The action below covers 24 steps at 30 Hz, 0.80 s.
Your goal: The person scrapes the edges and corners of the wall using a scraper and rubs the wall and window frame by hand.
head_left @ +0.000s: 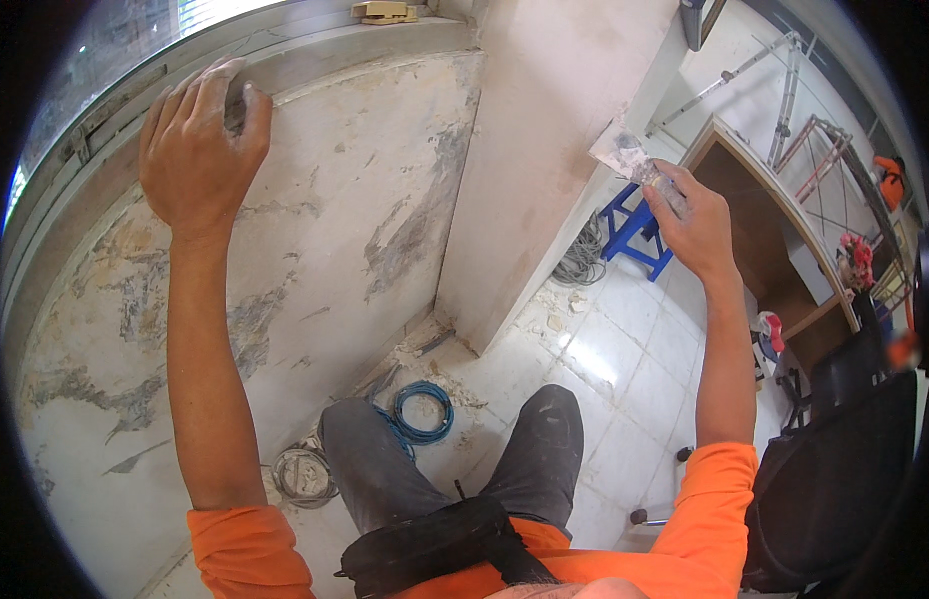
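My right hand (690, 213) is closed round the handle of a putty knife (623, 152). Its broad blade, smeared with whitish filler, points up and left beside the edge of a plastered pillar (544, 150). My left hand (207, 150) lies on the window ledge (369, 50), fingers stretched over it and thumb apart, with nothing visible in it. Below that ledge, the wall (314, 220) is patchy, with grey and tan areas where the surface has come away.
A blue hose coil (422, 412) and a pale cable coil (303, 477) lie near my legs. Debris (559, 309) litters the tiles by the pillar. A blue stool (639, 235), wooden cabinet (729, 160), black chair (834, 479) and ladder (784, 100) stand to the right. Another person (889, 180) is farther off.
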Tool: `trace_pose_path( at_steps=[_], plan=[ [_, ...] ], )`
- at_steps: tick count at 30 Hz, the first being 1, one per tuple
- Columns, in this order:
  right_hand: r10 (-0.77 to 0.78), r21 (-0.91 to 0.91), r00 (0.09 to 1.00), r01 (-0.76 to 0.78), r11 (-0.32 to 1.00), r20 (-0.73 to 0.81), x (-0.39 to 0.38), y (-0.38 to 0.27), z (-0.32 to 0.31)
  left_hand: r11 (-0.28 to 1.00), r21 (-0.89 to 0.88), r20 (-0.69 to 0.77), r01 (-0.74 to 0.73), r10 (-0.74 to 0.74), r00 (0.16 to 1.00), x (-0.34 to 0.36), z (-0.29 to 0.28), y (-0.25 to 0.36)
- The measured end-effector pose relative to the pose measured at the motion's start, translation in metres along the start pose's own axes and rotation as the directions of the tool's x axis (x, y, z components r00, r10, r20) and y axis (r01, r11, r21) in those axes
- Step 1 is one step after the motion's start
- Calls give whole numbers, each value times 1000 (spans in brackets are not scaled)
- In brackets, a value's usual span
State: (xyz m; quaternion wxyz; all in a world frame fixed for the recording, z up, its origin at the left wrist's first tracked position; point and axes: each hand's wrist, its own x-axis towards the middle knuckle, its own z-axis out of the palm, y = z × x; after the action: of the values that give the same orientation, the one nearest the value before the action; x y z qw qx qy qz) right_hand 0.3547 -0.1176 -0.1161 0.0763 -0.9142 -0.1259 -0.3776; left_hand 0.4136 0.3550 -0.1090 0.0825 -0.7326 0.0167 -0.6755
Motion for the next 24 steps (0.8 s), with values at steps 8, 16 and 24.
trace_pose_path(
  at_steps=[8, 16, 24],
  plan=[
    [31, 288, 963, -110, 951, 267, -32, -21, 19, 1000, -16, -18, -26, 25, 1000, 1, 1, -3],
    [-38, 275, 985, -11, 961, 171, -40, 0, 49, 1000, 16, -15, -26, 27, 1000, -1, 6, -8],
    [180, 361, 967, -236, 902, 182, -17, -5, 51, 999, 42, 22, -32, 31, 999, -2, 6, -9]
  ],
)
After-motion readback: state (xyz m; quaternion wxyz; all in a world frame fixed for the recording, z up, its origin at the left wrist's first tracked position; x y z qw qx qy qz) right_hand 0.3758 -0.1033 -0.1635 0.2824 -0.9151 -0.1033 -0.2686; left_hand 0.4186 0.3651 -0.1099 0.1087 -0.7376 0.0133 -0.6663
